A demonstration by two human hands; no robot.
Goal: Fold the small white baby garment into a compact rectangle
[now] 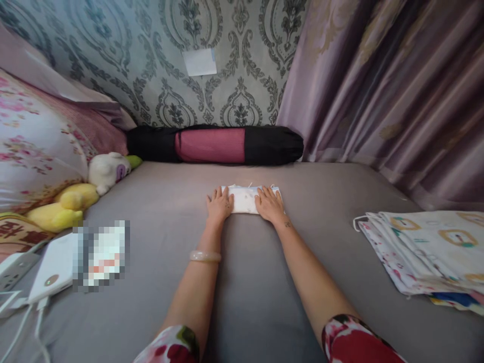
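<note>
In the middle of the grey bed [151, 282], toward its far side, a small folded white cloth [245, 199] lies flat. The left hand [219, 205] and right hand [269, 204] press on its two ends, palms down, fingers spread, each grip released. A stack of printed fabrics [427, 249] sits at the right.

No text can be read; the red characters on the cushion [15, 233] are cut off.

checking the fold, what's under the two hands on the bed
A small folded white cloth lies flat on the grey sheet. The left hand presses its left end and the right hand its right end. The palms cover both ends, so the edges there cannot be seen.
</note>
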